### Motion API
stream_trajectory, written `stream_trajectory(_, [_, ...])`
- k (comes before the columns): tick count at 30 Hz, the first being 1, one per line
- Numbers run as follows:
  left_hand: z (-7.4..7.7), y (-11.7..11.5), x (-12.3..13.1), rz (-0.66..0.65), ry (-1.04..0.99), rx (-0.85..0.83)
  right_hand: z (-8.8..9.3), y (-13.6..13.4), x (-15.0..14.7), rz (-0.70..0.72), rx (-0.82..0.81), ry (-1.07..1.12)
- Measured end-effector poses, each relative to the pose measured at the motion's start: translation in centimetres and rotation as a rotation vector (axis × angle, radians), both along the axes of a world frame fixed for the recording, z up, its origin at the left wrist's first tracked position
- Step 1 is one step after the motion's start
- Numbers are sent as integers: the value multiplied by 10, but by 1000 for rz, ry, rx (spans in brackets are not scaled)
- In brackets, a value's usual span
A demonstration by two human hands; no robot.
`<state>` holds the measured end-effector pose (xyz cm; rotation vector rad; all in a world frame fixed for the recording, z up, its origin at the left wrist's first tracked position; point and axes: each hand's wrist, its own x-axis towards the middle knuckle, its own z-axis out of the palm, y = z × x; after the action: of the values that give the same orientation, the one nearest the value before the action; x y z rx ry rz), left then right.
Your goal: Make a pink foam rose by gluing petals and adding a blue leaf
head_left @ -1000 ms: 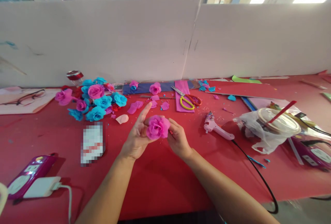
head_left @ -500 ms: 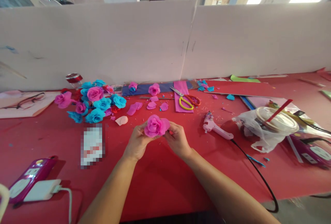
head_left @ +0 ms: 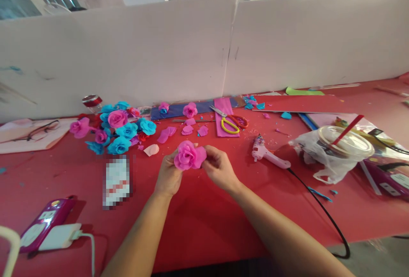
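Observation:
A pink paper rose (head_left: 187, 156) is held up between my two hands over the red table (head_left: 207, 213). My left hand (head_left: 169, 174) is closed around its underside from the left, the fingers partly hidden behind the petals. From the right, my right hand (head_left: 220, 165) pinches an outer petal at the flower's edge. Just beyond the rose lie loose pink petals (head_left: 187, 130) and a pale petal (head_left: 151, 150). Another pink rose (head_left: 190, 110) rests farther back.
A bunch of blue, pink and red roses (head_left: 118, 130) stands at left. Yellow-and-red scissors (head_left: 230, 125) lie on pink paper. To the right are a corded glue gun (head_left: 270, 157) and a lidded cup (head_left: 347, 140) in a plastic bag. A power strip (head_left: 47, 221) sits front left.
The rose has tipped slightly and shifted a little left in the picture, while my right fingers have moved in on its right petal. The head view has tilted slightly.

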<state>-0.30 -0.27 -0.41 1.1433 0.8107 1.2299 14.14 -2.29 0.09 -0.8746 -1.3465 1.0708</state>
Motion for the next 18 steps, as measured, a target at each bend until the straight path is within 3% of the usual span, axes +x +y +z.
stream_trajectory(3, [-7,3,-5,45,91,64,10,1,9,21,-194,139])
stream_trajectory(6, [-11,4,-10,61,210,118,18,2,15,52,-281,160])
stream_trajectory(11, [-9,4,-11,51,337,195,26,0,17,82,-282,109])
stream_trajectory(18, [-13,8,-13,94,323,249,29,-3,15,103,-324,156])
